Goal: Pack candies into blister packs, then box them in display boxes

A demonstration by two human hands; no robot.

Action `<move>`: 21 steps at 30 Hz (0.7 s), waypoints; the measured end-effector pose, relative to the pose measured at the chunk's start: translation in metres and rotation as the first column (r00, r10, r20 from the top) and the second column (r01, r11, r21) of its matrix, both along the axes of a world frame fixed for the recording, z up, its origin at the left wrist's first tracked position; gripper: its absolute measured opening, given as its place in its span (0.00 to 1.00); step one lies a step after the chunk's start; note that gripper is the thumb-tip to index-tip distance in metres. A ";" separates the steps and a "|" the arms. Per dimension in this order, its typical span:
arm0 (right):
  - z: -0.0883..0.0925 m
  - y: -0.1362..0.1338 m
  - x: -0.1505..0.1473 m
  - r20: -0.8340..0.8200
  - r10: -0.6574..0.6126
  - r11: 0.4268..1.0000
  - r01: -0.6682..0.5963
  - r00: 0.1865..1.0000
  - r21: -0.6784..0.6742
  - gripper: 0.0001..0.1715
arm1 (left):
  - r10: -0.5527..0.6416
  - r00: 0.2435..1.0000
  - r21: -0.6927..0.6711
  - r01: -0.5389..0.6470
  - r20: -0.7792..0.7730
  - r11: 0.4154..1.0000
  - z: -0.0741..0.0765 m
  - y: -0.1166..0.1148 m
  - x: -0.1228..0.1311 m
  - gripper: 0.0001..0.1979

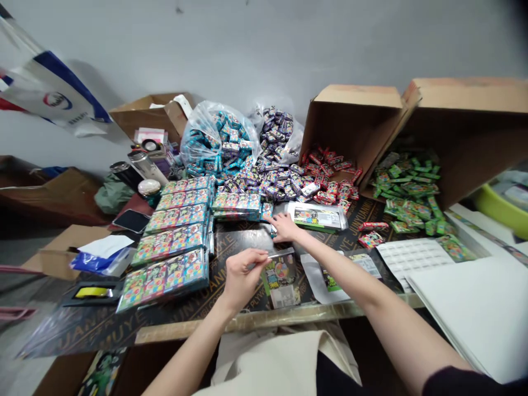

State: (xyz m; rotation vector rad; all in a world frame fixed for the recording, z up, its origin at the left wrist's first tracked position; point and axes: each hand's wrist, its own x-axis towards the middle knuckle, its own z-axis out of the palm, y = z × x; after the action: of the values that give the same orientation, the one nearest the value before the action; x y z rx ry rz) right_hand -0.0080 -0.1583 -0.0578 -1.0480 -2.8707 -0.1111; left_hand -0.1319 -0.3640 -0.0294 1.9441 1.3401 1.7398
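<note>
Head view, looking down on the counter, a dark printed board with a pale wooden front edge. Left hand raised just above the counter, near its front edge. Left fingers closed with the thumb in a tight pinch on one end of a thin silvery strip; free end pointed right. Strip held above a printed card lying on the counter. Pinch at the very end judged sound: strip kept level, free end left clear of the card, wrist unsupported.

Right hand placed flat near the counter's middle. Right fingers spread wide and pressed down, no firm hold visible, tips just beside a small packet; contact not resolvable at this angle. Steadying posture judged good: palm low, arm well apart from the left hand.

Toward the counter's left end, rows of bright packs stacked in overlapping lines. Along the counter's back, a clear bag of blue packets and a clear bag of purple packets slumped open. Toward the right end, red packets and green packets spilled from tipped cardboard boxes.
</note>
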 end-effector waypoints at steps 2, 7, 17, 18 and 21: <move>-0.001 0.005 -0.005 -0.016 0.024 0.999 -0.025 1.000 -0.037 0.54 | 0.092 0.993 0.014 -0.093 0.078 0.996 0.006 -0.007 -0.006 0.02; -0.010 0.008 0.018 -0.489 0.034 0.803 -0.315 0.872 -0.506 0.55 | 0.473 0.837 -0.054 -0.478 0.276 0.877 0.000 -0.013 -0.037 0.07; -0.033 -0.003 0.073 -0.276 0.051 0.949 -0.133 0.960 -0.286 0.45 | 0.130 0.801 -0.297 -0.360 -0.584 0.884 -0.062 0.001 -0.035 0.18; -0.030 -0.005 0.074 -0.264 0.054 0.954 -0.128 0.963 -0.272 0.45 | 0.021 0.839 -0.363 -0.258 -0.544 0.896 -0.062 0.006 -0.029 0.18; -0.011 -0.015 0.071 -0.358 0.064 0.941 -0.176 0.932 -0.290 0.45 | -0.095 0.971 -0.519 -0.034 -0.220 0.854 -0.060 0.028 -0.014 0.21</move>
State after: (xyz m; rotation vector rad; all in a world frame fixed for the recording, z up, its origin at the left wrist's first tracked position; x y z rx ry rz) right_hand 0.0626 -0.1733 -0.0692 -0.8235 -2.6673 0.5102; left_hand -0.1461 -0.3363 -0.0893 1.8666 1.6361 0.9906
